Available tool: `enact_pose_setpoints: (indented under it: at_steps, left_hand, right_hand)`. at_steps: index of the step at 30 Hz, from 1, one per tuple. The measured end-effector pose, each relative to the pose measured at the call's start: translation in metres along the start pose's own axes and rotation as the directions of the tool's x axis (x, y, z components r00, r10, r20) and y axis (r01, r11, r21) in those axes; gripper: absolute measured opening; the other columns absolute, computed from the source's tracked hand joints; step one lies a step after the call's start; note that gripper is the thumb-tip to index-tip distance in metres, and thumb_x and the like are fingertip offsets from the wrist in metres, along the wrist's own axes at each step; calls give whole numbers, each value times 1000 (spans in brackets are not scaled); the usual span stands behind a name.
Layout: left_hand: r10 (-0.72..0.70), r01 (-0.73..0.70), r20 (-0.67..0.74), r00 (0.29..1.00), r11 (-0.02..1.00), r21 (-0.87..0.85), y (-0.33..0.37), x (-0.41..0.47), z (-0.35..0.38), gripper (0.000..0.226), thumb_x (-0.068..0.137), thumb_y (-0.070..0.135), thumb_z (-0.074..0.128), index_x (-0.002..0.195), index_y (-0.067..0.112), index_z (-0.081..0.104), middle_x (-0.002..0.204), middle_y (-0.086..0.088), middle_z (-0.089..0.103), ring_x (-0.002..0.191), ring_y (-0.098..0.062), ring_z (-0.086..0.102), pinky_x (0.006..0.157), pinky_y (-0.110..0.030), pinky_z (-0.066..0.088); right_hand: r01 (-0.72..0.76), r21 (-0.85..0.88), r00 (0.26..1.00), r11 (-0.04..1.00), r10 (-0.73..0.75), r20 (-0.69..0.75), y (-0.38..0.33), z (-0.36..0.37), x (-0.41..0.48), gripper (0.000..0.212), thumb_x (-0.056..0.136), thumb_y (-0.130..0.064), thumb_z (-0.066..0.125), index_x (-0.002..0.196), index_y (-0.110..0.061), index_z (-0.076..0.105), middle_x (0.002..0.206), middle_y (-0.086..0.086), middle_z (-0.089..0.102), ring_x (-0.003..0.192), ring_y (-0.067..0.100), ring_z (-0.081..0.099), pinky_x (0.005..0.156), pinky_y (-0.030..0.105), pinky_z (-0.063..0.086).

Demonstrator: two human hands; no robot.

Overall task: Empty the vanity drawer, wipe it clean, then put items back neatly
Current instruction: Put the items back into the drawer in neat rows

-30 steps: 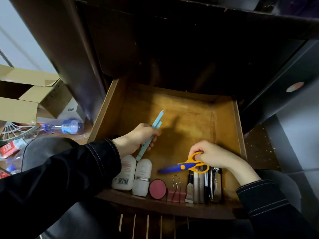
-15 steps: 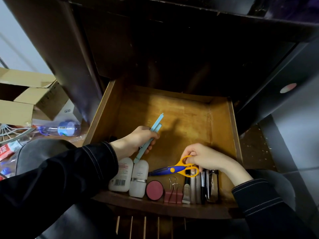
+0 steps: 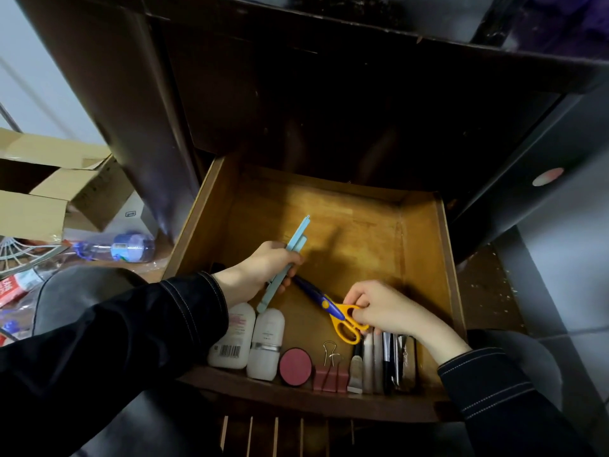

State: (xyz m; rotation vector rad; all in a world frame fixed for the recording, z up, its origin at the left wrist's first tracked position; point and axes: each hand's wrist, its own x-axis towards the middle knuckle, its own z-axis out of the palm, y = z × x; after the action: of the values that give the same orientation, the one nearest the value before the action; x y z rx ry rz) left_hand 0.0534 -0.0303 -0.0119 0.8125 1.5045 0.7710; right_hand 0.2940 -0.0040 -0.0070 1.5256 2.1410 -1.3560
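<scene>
The wooden drawer [image 3: 425, 245] stands pulled out below me. My left hand [image 3: 260, 272] grips two light blue flat sticks [image 3: 296, 239] that point up and to the back. My right hand [image 3: 382, 311] pinches the yellow handles of blue-bladed scissors [image 3: 329, 308], whose blade lies on the drawer floor and points toward my left hand. Along the front wall lie two white bottles [image 3: 250, 338], a round pink compact [image 3: 295, 367], pink binder clips [image 3: 330, 374] and several pens and tubes [image 3: 382, 364].
Dark vanity panels [image 3: 329, 110] rise behind the drawer. An open cardboard box [image 3: 49, 192], a plastic water bottle [image 3: 122, 249] and other clutter lie on the floor at left. A dark round seat [image 3: 85, 291] sits under my left arm.
My right hand has turned the scissors so the blade now points up-left toward my left hand instead of straight left. The left hand with the sticks has barely moved.
</scene>
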Motion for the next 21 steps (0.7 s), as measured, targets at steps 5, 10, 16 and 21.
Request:
enact_pose_setpoints:
  at_steps: [5,10,16,21]
  left_hand:
    - [-8,7,-4,1000,1000,-10,-3,2,-1,8,94,18,63,96,10,61,65,-1,55,56,-15,52,49,-27,46]
    - [-7,7,-1,1000,1000,2,-5,4,-2,9,94,21,64,95,12,62,64,1,56,56,-14,53,49,-26,46]
    - [-5,5,-12,1000,1000,12,-6,5,-2,11,94,21,64,98,12,63,65,1,57,58,-15,55,49,-26,47]
    - [-10,10,-12,1000,1000,17,-8,7,-3,10,93,22,64,96,12,63,64,2,57,58,-14,55,50,-27,47]
  right_hand:
    - [13,-168,999,986,-7,32,-5,11,-1,9,84,-16,65,85,-25,67,74,-2,75,68,15,72,68,37,62]
    - [22,-382,998,924,-40,-39,-5,11,-2,5,83,-29,71,79,-27,69,74,-8,72,72,8,69,62,28,54]
    - [106,-397,987,911,-145,-69,-7,9,-1,10,90,-22,69,82,-26,75,75,-10,70,77,7,66,67,31,57]
    - [95,-333,994,938,-110,-24,-6,14,0,10,89,-20,72,80,-24,74,75,-4,73,72,11,70,67,33,62]
